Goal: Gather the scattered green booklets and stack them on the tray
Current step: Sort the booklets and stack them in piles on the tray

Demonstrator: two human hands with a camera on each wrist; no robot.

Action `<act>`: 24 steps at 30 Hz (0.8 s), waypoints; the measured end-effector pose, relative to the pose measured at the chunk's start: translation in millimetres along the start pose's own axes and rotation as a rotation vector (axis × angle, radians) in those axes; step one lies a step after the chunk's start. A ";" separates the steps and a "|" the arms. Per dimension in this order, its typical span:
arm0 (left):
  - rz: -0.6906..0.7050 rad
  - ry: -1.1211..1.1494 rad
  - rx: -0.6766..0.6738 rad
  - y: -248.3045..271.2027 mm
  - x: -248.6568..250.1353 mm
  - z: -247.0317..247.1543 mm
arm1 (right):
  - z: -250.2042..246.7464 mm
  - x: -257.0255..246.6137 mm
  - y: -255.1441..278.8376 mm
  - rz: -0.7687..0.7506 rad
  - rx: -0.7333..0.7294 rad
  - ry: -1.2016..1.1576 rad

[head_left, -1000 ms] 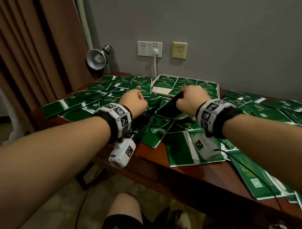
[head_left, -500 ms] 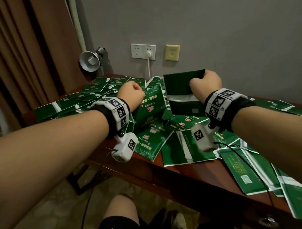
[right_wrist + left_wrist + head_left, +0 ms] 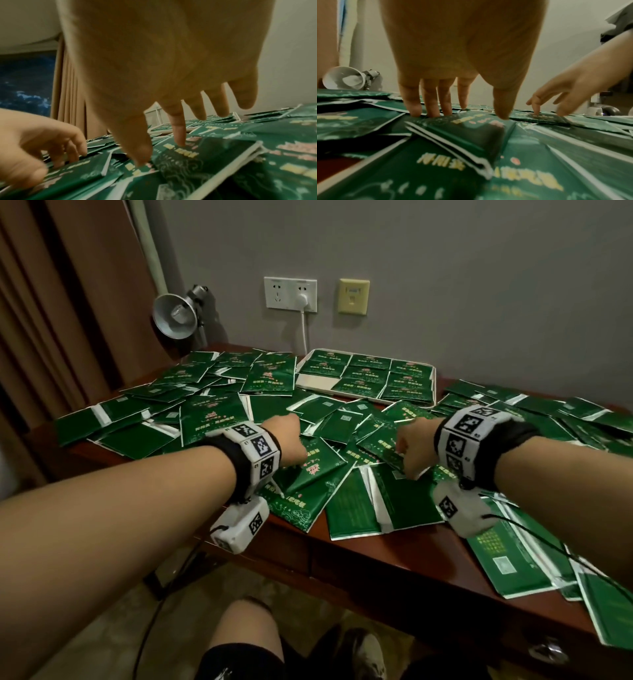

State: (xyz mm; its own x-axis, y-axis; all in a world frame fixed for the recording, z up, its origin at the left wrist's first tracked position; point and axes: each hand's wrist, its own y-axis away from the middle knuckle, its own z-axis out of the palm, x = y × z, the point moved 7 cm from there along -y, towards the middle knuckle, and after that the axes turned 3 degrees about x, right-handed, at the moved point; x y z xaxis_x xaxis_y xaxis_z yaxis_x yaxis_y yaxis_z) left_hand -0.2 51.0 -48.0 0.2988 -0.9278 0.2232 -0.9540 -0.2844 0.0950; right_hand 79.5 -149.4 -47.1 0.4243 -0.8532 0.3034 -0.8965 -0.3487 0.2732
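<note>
Green booklets [image 3: 212, 419] lie scattered over the whole brown table [image 3: 394, 556]. At the back, a white tray [image 3: 315, 380] carries rows of them, with one bare patch at its front left. My left hand [image 3: 291, 440] is down on the pile; its fingertips [image 3: 416, 112] sit behind the far edge of one folded booklet [image 3: 462, 131] while the thumb presses that booklet's right corner. My right hand [image 3: 414, 450] touches another booklet [image 3: 205, 155] with index tip and thumb tip, the other fingers [image 3: 221, 108] lifted off it. Neither hand holds anything in the air.
A clamp lamp [image 3: 174, 316] stands at the table's back left, near a brown curtain [image 3: 68, 337]. A white plug and cord hang from the wall socket [image 3: 291, 294] behind the tray. Booklets overhang the front right edge [image 3: 513, 570]. My knee [image 3: 246, 631] is below the table.
Half a second ago both hands held booklets up above the table. Now both hands are down on the pile in front of the tray, and nothing is raised.
</note>
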 end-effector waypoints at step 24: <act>-0.201 -0.098 -0.056 1.5 4.5 23.5 | -11.9 -21.3 -22.6 -0.084 0.238 -0.183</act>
State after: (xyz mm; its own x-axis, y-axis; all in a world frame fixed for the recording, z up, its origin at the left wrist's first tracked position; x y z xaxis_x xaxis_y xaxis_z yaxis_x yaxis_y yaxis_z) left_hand -0.9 40.8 -69.7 0.4764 -0.8736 0.0993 -0.8718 -0.4547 0.1820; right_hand 92.3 -118.7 -48.9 0.4879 -0.8654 0.1137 -0.8729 -0.4840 0.0623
